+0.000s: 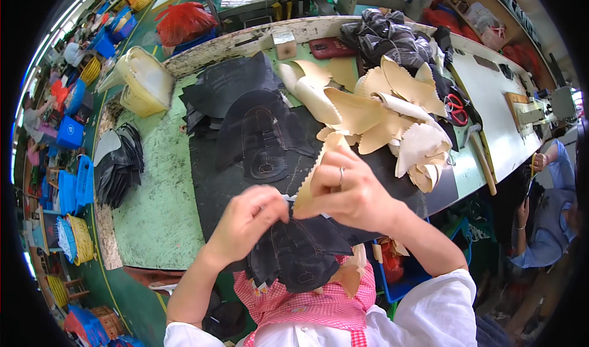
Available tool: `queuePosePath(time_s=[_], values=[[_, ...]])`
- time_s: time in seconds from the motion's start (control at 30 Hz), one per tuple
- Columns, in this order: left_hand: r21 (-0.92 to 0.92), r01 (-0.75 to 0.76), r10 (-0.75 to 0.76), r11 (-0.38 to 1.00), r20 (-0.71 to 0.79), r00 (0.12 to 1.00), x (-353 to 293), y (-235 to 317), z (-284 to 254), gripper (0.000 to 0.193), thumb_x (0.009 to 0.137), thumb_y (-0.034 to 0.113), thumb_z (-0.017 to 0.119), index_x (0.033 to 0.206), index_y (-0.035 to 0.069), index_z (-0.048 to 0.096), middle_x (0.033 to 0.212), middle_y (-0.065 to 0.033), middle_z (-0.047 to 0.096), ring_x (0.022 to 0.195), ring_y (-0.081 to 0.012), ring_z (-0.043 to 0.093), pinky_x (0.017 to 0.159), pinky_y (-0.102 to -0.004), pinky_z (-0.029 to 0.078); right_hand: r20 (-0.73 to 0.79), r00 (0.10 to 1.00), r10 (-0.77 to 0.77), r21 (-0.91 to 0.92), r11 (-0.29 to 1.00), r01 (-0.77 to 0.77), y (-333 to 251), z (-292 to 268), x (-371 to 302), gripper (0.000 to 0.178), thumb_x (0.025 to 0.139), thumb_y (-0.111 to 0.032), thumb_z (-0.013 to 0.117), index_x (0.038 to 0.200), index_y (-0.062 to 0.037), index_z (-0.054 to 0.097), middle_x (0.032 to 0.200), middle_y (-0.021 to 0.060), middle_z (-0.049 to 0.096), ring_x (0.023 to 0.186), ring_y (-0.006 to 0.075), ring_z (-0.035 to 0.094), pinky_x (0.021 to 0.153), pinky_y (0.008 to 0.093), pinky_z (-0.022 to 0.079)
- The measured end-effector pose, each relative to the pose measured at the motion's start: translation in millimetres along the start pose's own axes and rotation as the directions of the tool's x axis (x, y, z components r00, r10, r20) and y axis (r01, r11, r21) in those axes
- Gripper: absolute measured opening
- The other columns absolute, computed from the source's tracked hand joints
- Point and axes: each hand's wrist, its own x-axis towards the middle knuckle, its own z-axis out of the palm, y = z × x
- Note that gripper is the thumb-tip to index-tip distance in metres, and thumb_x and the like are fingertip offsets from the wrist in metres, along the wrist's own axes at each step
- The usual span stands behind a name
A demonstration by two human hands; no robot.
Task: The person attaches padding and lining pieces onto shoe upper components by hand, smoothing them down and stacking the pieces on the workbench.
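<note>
My right hand (pixel 351 193), with a ring on one finger, pinches a beige lining piece (pixel 311 174) with a zigzag-cut edge. Close beside it, my left hand (pixel 246 217) has its fingers curled together, slightly blurred; what they hold, if anything, is hidden. Just below both hands, a stitched black shoe-upper piece (pixel 300 252) lies at the table's near edge, over my lap. A thin white strip shows between the hands. Farther up the table lie another stitched black upper piece (pixel 261 135) and a stack of black pieces (pixel 230 80).
A heap of beige lining pieces (pixel 392 111) covers the right of the green table (pixel 153 224). Red-handled scissors (pixel 455 109) and a hammer (pixel 483 160) lie beyond. At left are a yellowish container (pixel 146 80) and black pieces (pixel 119 169). Another person (pixel 549 212) works at right.
</note>
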Motion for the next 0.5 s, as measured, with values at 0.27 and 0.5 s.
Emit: queuePosePath(time_s=[0.27,0.5], values=[[-0.472,0.327,-0.166,0.819,0.350,0.922,-9.6,19.2,22.5,0.033,0.104,0.029,0.035,0.099,0.002,0.055,0.078,-0.0017,0.057,0.063,-0.0059,0.048,0.054,-0.0189,0.036,-0.141,0.990,-0.009,0.014,1.000,0.011,-2.7,2.9,-14.7,0.023,0.054,-0.012,0.073,0.075,-0.0178,0.067,0.077,-0.0028,0.047,0.073,0.0193,0.050,0.070,0.0356,0.041],[-0.605,0.270,-0.080,0.749,0.322,0.943,-11.3,21.3,22.8,0.033,0.105,0.028,0.035,0.087,0.005,0.051,0.073,-0.0039,0.056,0.057,-0.0045,0.045,0.050,-0.0182,0.034,-0.057,0.997,0.047,-0.030,0.998,-0.049,-11.8,3.7,-12.7,0.027,0.061,-0.003,0.073,0.077,-0.0121,0.053,0.079,-0.0018,0.054,0.078,0.0209,0.053,0.082,0.0376,0.040]])
